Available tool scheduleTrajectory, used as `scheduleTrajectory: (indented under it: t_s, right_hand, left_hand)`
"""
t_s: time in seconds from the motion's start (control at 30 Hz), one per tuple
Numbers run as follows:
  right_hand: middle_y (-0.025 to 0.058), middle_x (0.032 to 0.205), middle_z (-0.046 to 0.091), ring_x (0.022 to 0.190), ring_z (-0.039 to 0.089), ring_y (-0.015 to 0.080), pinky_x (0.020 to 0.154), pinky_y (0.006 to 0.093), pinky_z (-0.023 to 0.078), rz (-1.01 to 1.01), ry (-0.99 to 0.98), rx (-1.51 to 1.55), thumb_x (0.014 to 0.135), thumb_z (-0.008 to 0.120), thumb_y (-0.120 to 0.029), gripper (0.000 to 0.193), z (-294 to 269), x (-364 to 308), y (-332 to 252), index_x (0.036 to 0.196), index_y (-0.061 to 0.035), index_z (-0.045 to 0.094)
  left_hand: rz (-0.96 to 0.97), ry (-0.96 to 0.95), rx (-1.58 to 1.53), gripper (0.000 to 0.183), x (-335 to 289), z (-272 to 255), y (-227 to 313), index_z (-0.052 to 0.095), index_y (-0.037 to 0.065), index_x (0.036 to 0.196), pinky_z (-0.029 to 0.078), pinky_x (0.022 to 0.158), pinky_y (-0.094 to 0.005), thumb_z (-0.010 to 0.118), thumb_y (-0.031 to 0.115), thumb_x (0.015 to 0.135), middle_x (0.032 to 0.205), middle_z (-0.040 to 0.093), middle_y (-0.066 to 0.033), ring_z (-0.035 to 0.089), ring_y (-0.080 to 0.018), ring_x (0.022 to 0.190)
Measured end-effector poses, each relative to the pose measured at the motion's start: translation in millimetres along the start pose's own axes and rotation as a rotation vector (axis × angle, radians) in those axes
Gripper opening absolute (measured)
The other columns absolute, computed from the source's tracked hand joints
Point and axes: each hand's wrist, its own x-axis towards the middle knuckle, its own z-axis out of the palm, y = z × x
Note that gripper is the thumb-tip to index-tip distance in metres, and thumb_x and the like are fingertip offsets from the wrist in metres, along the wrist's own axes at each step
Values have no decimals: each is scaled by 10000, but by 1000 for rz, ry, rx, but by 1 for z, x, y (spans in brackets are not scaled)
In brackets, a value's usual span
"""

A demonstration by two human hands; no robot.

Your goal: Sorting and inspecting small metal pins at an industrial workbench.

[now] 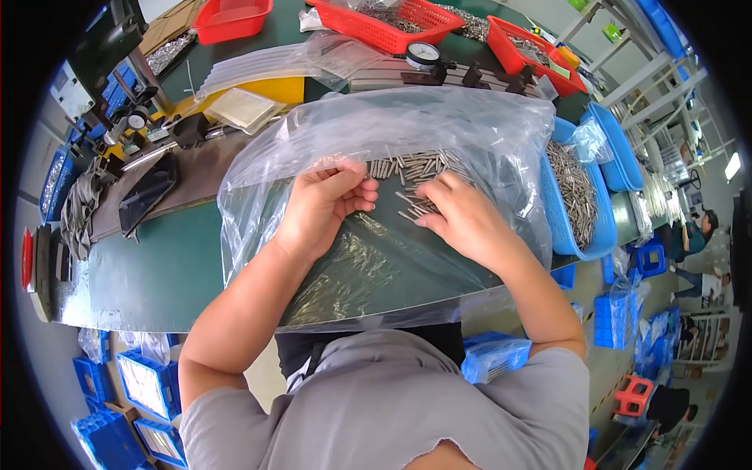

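Note:
A large clear plastic bag point(352, 266) lies flat over the green table in front of me. On it, short silvery metal pins point(407, 166) form a rough row, some side by side and some at angles. My left hand point(329, 200) is at the row's left end, fingers curled and thumb against the forefinger; what they pinch is hidden. My right hand point(464, 211) reaches in from the right, its thumb and bent fingers around a few loose pins point(413, 205) that stick out leftward, just below the row.
A blue basket point(601, 227) full of similar pins stands to the right, another blue basket point(619, 153) behind it. Red baskets point(345, 22) line the back. A dial gauge point(423, 55) stands beyond the bag, and a black plastic piece point(149, 192) lies left.

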Motion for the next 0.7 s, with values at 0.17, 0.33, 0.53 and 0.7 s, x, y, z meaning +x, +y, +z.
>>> scheduleTrajectory:
  t_s: [0.17, 0.33, 0.53, 0.7]
  right_hand:
    - [134, 916, 547, 864, 566, 342, 714, 405, 460, -30, -26, 14, 715, 706, -131, 304, 5, 31, -4, 964, -37, 559]
    - [147, 908, 567, 875, 562, 351, 718, 413, 458, -139, -117, -38, 703, 690, -101, 228, 4, 58, -4, 868, -18, 556]
    - [128, 868, 579, 868, 567, 336, 726, 419, 454, -169, 120, -11, 704, 696, -138, 247, 3, 58, -21, 921, -66, 603]
    - [97, 882, 595, 857, 578, 318, 736, 413, 459, -239, 121, 32, 690, 710, -146, 213, 27, 61, -19, 883, -96, 634]
  left_hand:
    - [28, 25, -14, 89, 0, -1, 2, 591, 10, 907, 512, 671, -298, 567, 88, 871, 824, 631, -113, 612, -183, 729]
    - [51, 69, -20, 86, 1, 0, 3, 577, 2, 917, 510, 665, -297, 558, 68, 867, 829, 629, -119, 611, -184, 727]
    - [146, 50, -36, 60, 2, -1, 4, 560, 9, 897, 493, 655, -285, 538, 51, 859, 799, 611, -102, 594, -171, 712]
    - [199, 61, -71, 65, 1, -4, 4, 541, 17, 912, 481, 662, -289, 529, 44, 854, 794, 599, -105, 585, -179, 713]
